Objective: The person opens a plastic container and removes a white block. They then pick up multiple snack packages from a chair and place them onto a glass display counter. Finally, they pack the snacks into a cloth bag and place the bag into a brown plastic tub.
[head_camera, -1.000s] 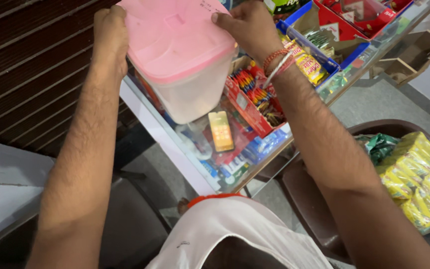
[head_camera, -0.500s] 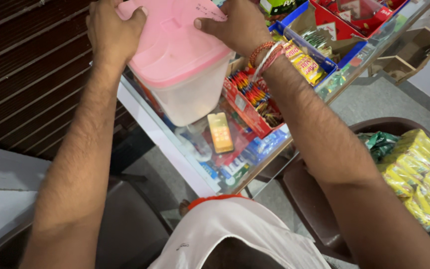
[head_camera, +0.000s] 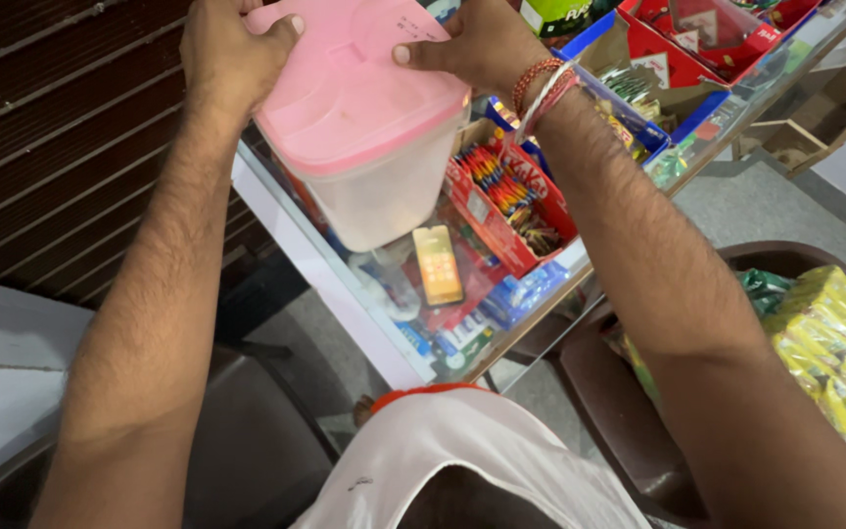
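container: translucent plastic tub (head_camera: 384, 191) with pink lid (head_camera: 350, 88), tilted, above glass counter (head_camera: 345, 294) edge
left hand (head_camera: 227, 54): grip clamped on lid's left side
right hand (head_camera: 477, 44): grip clamped on lid's right side, thumb on top
near: red candy box (head_camera: 501, 196), orange phone (head_camera: 439, 264) on counter

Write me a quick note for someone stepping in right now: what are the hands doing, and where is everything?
Left hand: gripping the far-left edge of the pink lid.
Right hand: thumb pressed on the lid's right side.
The lid sits on a translucent tub, held over the glass counter.
On the counter: a red box of sweets and an orange phone.
Done: lid on top. Left: I cannot tell if it is fully sealed.
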